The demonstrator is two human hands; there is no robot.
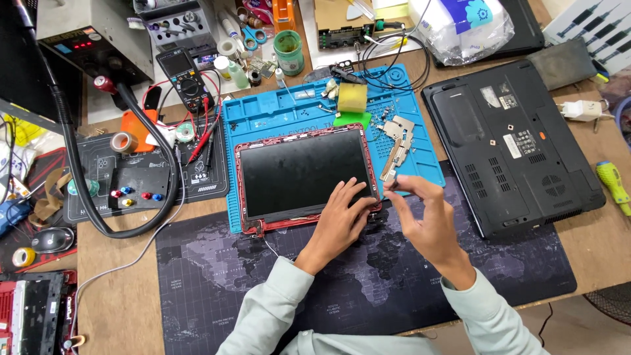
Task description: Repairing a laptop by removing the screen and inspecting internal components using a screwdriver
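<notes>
The left hand (340, 217) is pressing flat on the screen (302, 174) to steady it, while the right hand (424, 213) is pinching something tiny at its corner.

Both hands (381, 213) at red-framed screen (302, 176)

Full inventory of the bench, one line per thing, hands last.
Laptop screen panel: 1, black in a red frame, on the blue mat.
Blue work mat: 1, bench centre.
Metal hinge bracket: 1, silver, on the mat right of the panel.
Yellow sponge: 1, top of the mat.
Laptop base: 1, black, underside up, right.
Multimeter: 1, black, red leads, upper left.
Green cup: 1, top centre.
Screwdriver: 1, yellow-green, far right.
Map desk mat: 1, dark, front.
Left hand: flat on the panel's lower right corner.
Right hand: fingers pinched at that corner; what they hold is too small to tell.
</notes>
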